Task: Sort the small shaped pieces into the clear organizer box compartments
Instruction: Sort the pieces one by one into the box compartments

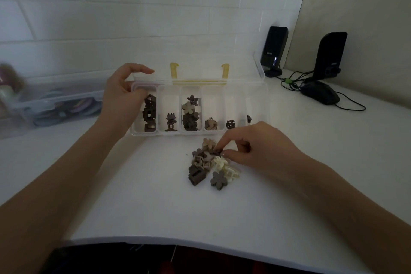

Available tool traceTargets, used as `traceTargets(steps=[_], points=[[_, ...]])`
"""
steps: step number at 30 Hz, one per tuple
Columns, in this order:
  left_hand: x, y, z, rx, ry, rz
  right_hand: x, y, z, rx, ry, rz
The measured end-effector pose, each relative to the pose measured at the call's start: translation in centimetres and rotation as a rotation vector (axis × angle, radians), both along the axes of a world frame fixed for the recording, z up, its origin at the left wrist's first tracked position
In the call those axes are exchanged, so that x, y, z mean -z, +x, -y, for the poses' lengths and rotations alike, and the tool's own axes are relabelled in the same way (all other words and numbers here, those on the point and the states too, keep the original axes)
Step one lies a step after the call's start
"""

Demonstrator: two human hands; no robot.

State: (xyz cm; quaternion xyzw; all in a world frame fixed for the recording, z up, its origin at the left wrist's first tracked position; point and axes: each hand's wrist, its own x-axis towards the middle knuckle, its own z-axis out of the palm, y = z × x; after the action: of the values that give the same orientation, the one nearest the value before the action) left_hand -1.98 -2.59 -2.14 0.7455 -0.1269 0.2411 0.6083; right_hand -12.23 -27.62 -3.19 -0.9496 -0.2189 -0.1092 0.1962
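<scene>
the left hand holds the left end of the clear box, fingers curled on its rim. its slots already hold some dark squares, flowers and tan bits, so the job looks about half done. a little pile of brown, tan and cream pieces sits just in front. the right hand pinches one dark piece on the pile.

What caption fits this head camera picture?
Right hand pinches a dark piece from the pile while left hand holds the organizer box.
</scene>
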Motion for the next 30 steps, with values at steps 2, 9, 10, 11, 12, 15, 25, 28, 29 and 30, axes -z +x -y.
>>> traceTargets(steps=[2,9,10,11,12,15,25,28,29,30], points=[[0.0,0.1,0.0,-0.005,-0.003,-0.005,0.0,0.0,0.0,0.020,0.028,0.083],[0.0,0.0,0.1,-0.001,0.011,0.005,-0.7,-0.6,0.0,0.009,0.140,0.240],[0.1,0.0,0.1,0.007,0.007,0.010,-0.7,-0.6,0.0,0.000,0.147,0.263],[0.1,0.0,0.1,0.012,0.003,0.014,-0.8,-0.7,0.1,-0.002,0.149,0.285],[0.1,0.0,0.1,0.012,-0.001,0.015,-0.8,-0.6,0.1,0.001,0.143,0.305],[0.1,0.0,0.1,0.008,-0.008,0.014,-0.7,-0.6,0.0,0.041,0.115,0.365],[0.3,-0.4,0.9,0.024,-0.036,0.021,0.1,0.6,-2.3,0.352,-0.120,0.494],[0.2,-0.5,1.1,0.017,-0.034,0.048,-0.4,0.4,-2.2,0.366,-0.213,0.369],[0.2,-0.6,1.2,0.019,-0.033,0.056,-0.5,0.3,-2.1,0.361,-0.230,0.358],[0.2,-0.6,1.2,0.019,-0.033,0.058,-0.6,0.3,-2.1,0.353,-0.225,0.353]])
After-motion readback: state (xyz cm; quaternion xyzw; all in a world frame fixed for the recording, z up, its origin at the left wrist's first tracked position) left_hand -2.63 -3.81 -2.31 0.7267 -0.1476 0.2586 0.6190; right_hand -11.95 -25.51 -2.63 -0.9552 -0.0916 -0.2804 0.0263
